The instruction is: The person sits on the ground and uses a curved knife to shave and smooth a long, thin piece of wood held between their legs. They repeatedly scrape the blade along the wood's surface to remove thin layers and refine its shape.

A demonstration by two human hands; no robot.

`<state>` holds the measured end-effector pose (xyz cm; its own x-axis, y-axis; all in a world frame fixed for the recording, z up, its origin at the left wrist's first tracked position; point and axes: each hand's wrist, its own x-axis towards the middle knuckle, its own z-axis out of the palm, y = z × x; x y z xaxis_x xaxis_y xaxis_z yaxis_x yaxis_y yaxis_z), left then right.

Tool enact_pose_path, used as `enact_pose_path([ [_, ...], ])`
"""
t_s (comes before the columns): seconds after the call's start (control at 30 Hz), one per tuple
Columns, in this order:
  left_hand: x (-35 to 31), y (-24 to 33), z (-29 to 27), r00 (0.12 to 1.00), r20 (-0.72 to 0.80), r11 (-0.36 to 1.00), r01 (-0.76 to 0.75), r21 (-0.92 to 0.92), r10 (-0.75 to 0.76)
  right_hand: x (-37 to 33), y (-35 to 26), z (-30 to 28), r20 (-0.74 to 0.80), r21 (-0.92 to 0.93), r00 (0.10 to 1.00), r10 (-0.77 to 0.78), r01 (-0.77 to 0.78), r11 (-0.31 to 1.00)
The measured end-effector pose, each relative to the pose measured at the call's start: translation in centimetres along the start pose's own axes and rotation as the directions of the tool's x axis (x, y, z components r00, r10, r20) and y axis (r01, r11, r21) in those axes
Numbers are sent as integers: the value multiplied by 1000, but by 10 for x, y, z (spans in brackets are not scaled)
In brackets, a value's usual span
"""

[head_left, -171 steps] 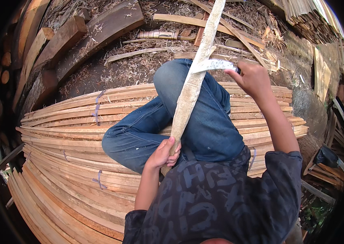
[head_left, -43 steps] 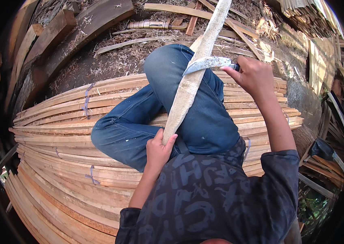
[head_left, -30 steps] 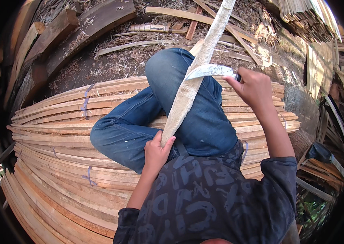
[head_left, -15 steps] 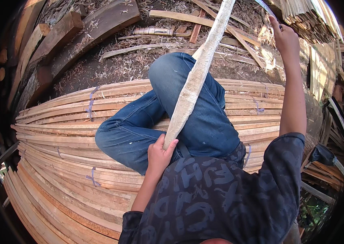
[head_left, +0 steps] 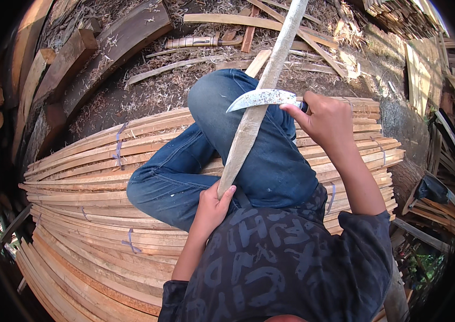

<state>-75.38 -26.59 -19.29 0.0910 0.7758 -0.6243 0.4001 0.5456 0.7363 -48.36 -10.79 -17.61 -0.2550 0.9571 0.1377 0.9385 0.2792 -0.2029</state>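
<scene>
A long, pale wooden strip (head_left: 244, 138) slants across my raised thigh, from my lap up to the far edge of the view. Its near end is gripped by my left hand (head_left: 215, 205), thumb along the top. My right hand (head_left: 328, 119) is wrapped around the dark handle of a curved knife (head_left: 264, 99). The pale, speckled blade lies across the strip above my knee, its hooked tip pointing left. Whether the edge bites into the wood cannot be made out.
I sit on bundles of thin wooden slats (head_left: 152, 236) tied with purple string. Beyond lie shavings, loose strips (head_left: 227, 20) and a sheathed blade with a wooden handle (head_left: 195, 42). Thick beams (head_left: 109, 51) stand at the far left, stacked slats (head_left: 407, 16) at the far right.
My right hand has swung down and in from the upper right, bringing the knife blade across the wooden strip. My left hand keeps its hold on the near end.
</scene>
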Motion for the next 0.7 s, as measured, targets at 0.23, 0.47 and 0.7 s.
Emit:
enact_pose_path([
  [0.23, -9, 4, 4, 999, -37, 999, 28, -17, -28, 81, 111, 3, -143, -134, 931, 335, -354, 926],
  [0.47, -10, -1, 7, 999, -6, 998, 49, -44, -49, 33, 45, -6, -87, 89, 967, 240, -232, 969],
  [0.7, -15, -3, 15, 997, -62, 999, 36, -37, -38, 42, 22, 14, -10, -33, 997, 75, -76, 997],
])
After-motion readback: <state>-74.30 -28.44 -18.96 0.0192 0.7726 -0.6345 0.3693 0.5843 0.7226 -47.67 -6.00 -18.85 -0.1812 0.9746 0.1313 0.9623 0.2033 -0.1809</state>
